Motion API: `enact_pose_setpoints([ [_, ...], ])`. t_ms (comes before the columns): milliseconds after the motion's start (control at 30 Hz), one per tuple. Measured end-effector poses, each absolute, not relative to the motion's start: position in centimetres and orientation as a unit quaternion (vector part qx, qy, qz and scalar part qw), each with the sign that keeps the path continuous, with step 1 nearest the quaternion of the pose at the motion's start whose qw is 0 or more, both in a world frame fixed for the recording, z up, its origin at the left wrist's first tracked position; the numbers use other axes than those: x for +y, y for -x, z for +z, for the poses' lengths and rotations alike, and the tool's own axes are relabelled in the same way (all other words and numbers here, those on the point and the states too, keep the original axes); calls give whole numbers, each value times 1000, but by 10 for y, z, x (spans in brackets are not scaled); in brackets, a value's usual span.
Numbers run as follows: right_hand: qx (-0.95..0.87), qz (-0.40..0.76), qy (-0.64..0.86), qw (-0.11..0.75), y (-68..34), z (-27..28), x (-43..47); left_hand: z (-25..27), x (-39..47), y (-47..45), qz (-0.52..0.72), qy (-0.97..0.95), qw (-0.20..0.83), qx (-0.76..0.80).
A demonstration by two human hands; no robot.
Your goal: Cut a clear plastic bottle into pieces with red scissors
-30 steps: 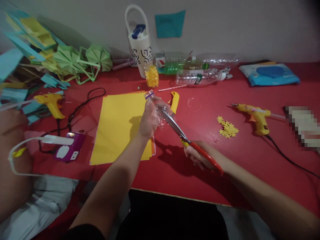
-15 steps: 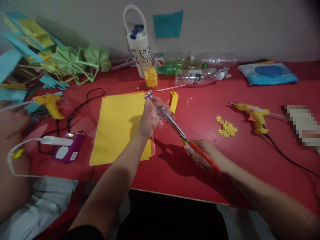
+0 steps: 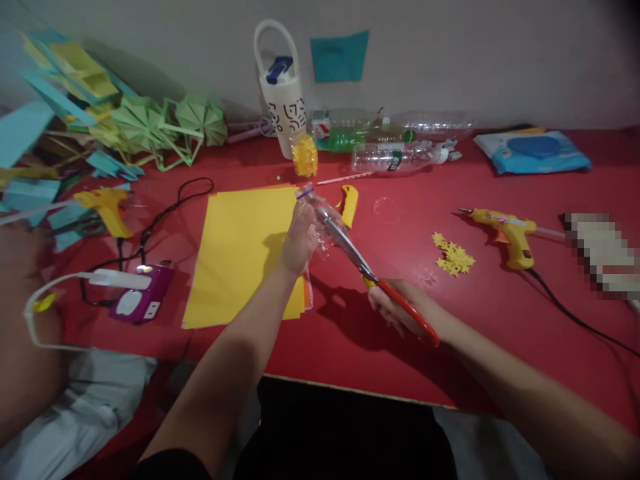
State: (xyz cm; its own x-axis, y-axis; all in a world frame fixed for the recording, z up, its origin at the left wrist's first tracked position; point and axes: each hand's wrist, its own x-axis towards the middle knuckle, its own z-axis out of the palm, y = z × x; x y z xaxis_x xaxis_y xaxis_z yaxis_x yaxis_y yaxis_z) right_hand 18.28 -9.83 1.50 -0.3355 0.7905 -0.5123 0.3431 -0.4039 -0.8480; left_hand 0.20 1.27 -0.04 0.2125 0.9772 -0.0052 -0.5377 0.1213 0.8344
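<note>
The left hand (image 3: 299, 241) holds a clear plastic bottle top (image 3: 321, 244) with a purple neck ring above the red table (image 3: 350, 363); the right hand (image 3: 400, 303) grips red-handled metal scissors (image 3: 369, 272), blades at the plastic. Yellow paper sheets (image 3: 245, 257) lie left, small yellow stars (image 3: 455, 259) right.

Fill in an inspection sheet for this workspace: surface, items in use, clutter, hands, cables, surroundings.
Surface: red table with plastic scraps; spills: nothing seen.
Items in use: clear bottle piece; red-handled scissors, blades at the piece, exact contact unclear.
Clutter: yellow paper, stars, two glue guns, bottles, tumbler, wipes, papercraft.
Hands: left hand holds the bottle piece; right hand grips the scissors.
Cables: black cords from both glue guns; white plug on a purple power block.
Surroundings: grey wall behind; another person's arm at the left edge.
</note>
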Motion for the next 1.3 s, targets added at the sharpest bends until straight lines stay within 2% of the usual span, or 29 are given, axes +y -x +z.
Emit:
enact_pose_setpoints([
  [833,-528,609,569,164,-180,27,-97,-4,13,-2,546,-370,697,282],
  [1300,-480,663,542,192,-182,15,-101,-3,5,-8,524,-446,668,284],
])
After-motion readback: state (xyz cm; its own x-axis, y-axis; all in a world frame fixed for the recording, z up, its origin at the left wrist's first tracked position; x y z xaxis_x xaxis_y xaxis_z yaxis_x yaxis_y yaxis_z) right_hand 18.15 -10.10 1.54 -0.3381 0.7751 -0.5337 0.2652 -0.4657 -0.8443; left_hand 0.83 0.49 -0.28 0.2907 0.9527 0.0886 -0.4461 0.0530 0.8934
